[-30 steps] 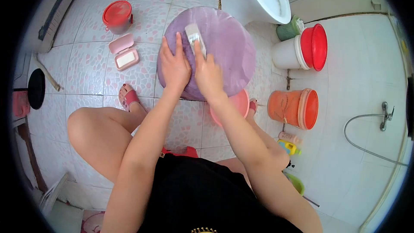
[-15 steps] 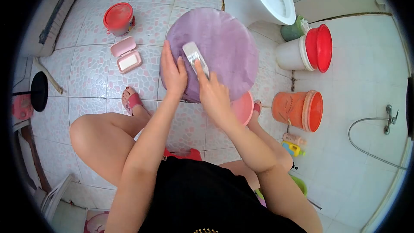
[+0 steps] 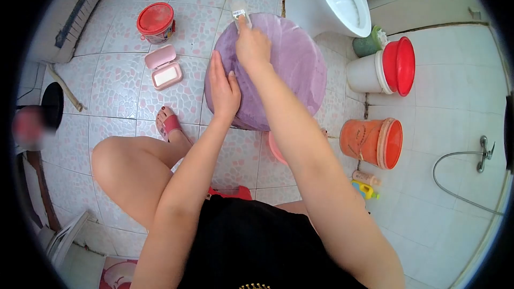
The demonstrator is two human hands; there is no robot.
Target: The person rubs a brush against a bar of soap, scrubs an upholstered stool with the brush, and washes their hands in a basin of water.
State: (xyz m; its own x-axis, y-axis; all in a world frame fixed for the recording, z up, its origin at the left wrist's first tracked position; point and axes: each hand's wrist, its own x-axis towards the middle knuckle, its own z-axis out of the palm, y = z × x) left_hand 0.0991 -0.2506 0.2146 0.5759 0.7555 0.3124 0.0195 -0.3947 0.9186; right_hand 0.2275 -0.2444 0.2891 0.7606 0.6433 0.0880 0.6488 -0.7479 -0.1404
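Note:
A round purple velvety cushion (image 3: 292, 69), streaked with lighter bands, is in front of me above the tiled floor. My left hand (image 3: 225, 95) lies along its left edge with straight fingers, bracing it. My right hand (image 3: 254, 49) is closed on a small white scrub brush (image 3: 240, 15), index finger stretched along its back. The brush is at the cushion's far left edge; its underside is hidden. Part of a pink basin (image 3: 275, 149) shows below the cushion, mostly covered by my right forearm.
An open pink soap box (image 3: 166, 76) and a red-lidded tub (image 3: 156, 23) stand on the left. To the right are an orange bucket (image 3: 364, 140), a white bucket (image 3: 367, 73) with a red basin (image 3: 400, 67), and bottles (image 3: 365, 189). The toilet (image 3: 326, 2) is behind the cushion.
My right hand has pushed the brush from the cushion's middle-left up to its far edge. My left hand stays on the left side. The view has shifted slightly.

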